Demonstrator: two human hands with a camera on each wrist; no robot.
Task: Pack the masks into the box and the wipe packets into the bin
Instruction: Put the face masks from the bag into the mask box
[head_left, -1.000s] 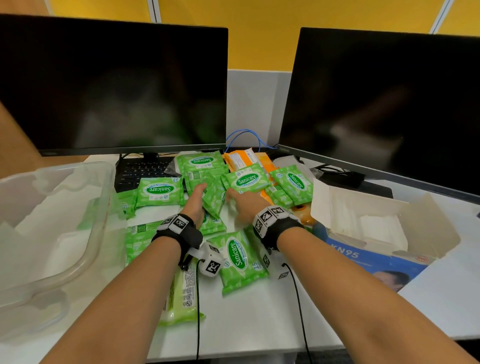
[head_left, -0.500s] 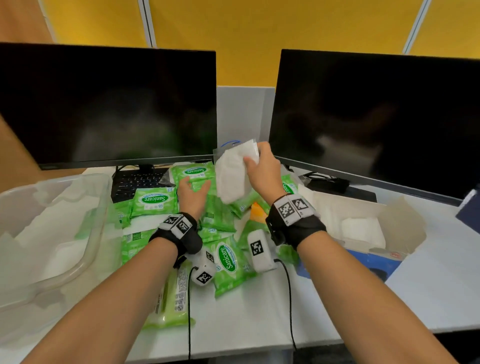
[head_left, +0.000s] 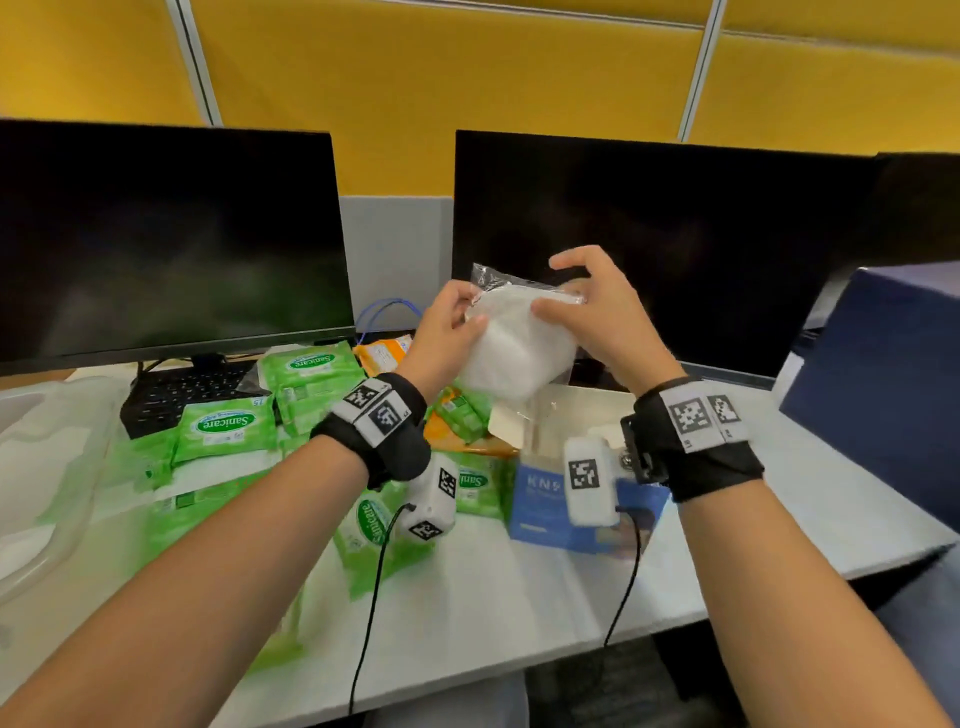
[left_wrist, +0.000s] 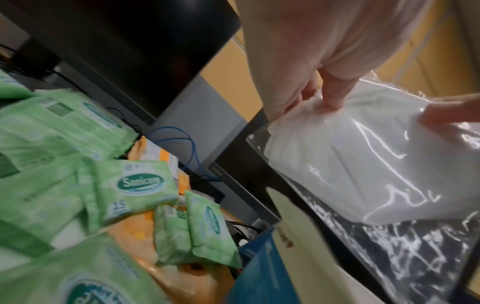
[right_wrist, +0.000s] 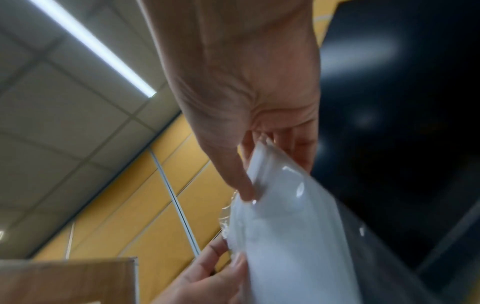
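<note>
I am holding a white mask (head_left: 511, 349) in its clear wrapper, raised in front of the right monitor (head_left: 660, 244) and above the open box (head_left: 582, 499). My left hand (head_left: 447, 332) is pinching the wrapper's left edge; my right hand (head_left: 597, 312) is pinching its right edge, forefinger lifted. Green wipe packets (head_left: 223, 423) are lying scattered across the tabletop (head_left: 493, 597) to the left, near the clear bin (head_left: 52, 467) at the far left edge. The tabletop's near strip is lying bare.

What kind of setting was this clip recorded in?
Most likely an office cubicle: two black computer monitors stand on a white desk, with a black keyboard and yellow partition panels behind.
</note>
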